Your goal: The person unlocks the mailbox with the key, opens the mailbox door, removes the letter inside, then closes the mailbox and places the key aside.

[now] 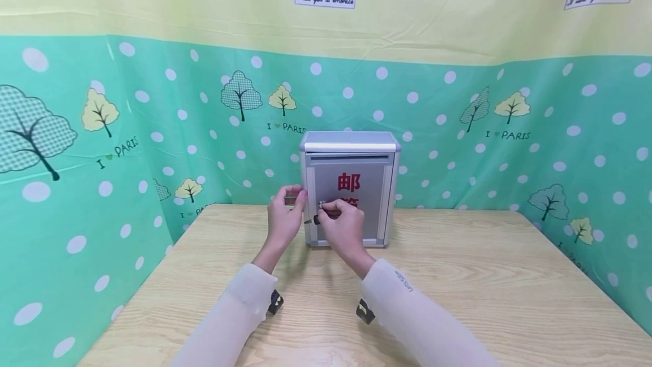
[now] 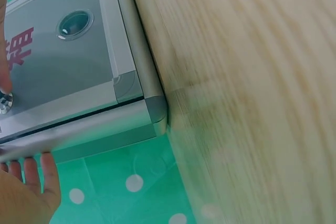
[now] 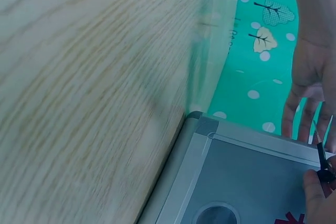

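A grey metal mailbox with red Chinese characters stands upright on the table. My left hand is at its left side; in the left wrist view the fingers reach the side wall, fairly straight. My right hand is at the left edge of the door, pinching a small black-headed key between thumb and fingers. Its thin metal part points toward the left hand. A round silver lock shows beside a right fingertip in the left wrist view. The right fingers partly hide the lower character.
The wooden table spreads in front of the mailbox and to both sides. A green and yellow patterned curtain hangs close behind it. A round window is set low in the door, and a narrow gap runs along the door's edge.
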The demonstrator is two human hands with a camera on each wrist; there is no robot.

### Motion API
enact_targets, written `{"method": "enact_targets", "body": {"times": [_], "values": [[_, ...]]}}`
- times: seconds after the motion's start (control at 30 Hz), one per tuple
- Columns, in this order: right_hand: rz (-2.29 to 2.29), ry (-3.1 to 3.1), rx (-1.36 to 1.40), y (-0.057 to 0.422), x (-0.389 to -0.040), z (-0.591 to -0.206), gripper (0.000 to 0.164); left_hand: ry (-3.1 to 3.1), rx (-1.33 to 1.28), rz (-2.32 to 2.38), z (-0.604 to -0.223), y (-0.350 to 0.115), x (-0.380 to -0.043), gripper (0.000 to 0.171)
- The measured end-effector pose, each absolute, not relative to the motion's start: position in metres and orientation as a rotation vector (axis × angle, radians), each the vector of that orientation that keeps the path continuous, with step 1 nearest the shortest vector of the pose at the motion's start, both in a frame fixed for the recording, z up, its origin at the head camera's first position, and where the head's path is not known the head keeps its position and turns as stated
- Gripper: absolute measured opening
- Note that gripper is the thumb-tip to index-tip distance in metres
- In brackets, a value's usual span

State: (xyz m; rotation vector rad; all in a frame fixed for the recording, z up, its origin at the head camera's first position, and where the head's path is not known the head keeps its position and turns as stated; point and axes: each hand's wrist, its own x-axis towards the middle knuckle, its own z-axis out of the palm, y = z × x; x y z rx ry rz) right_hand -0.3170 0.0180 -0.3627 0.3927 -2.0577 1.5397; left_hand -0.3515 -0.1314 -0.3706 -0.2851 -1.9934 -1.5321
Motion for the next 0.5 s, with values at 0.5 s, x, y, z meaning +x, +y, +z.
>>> {"method": "enact_targets", "body": {"times": [0.5], "values": [[1.506, -2.085, 0.508, 0.032, -0.305, -0.364, 0.008, -1.982, -0.283, -1.519, -0.370, -0.130, -0.352, 0.025]]}}
